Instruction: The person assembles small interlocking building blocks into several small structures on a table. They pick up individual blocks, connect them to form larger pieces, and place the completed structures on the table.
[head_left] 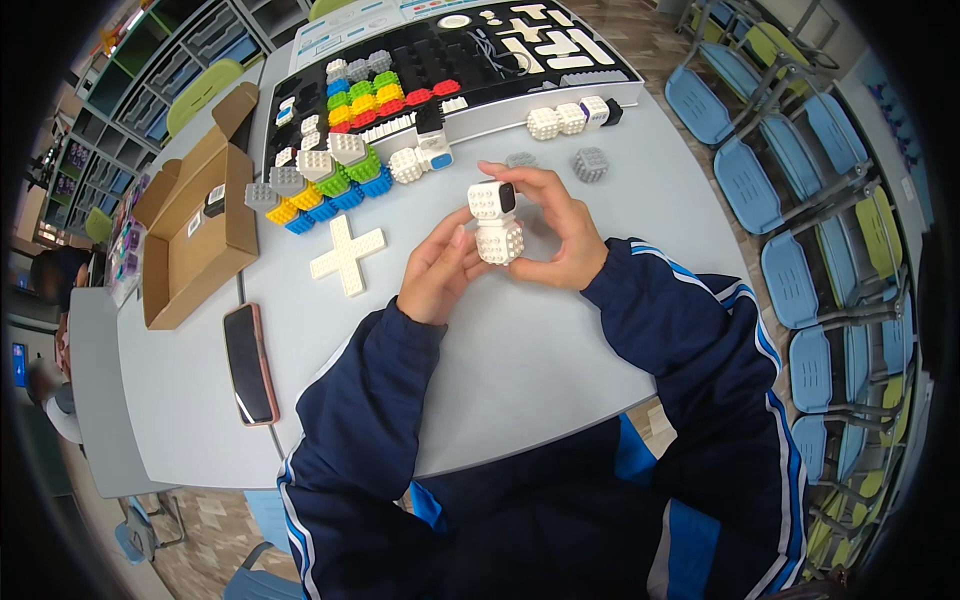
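Observation:
Between my two hands, above the grey table, is a white studded block assembly [496,226]: a rounded block below and another block with a black face on top. My left hand [440,262] closes on its left side, fingers partly behind it. My right hand [560,228] grips it from the right, thumb near the bottom and index finger by the top. Just beyond my hands lie a grey studded block [590,165] and a second grey piece [521,159], partly hidden by my right fingers. A white cross-shaped studded plate [347,254] rests flat to the left.
A large kit tray [480,121] with coloured blocks spans the table's far side. Stacked coloured blocks [330,190] and white block assemblies [570,119] stand before it. An open cardboard box [205,240] and a phone [250,362] lie left. Blue chairs [770,230] stand right.

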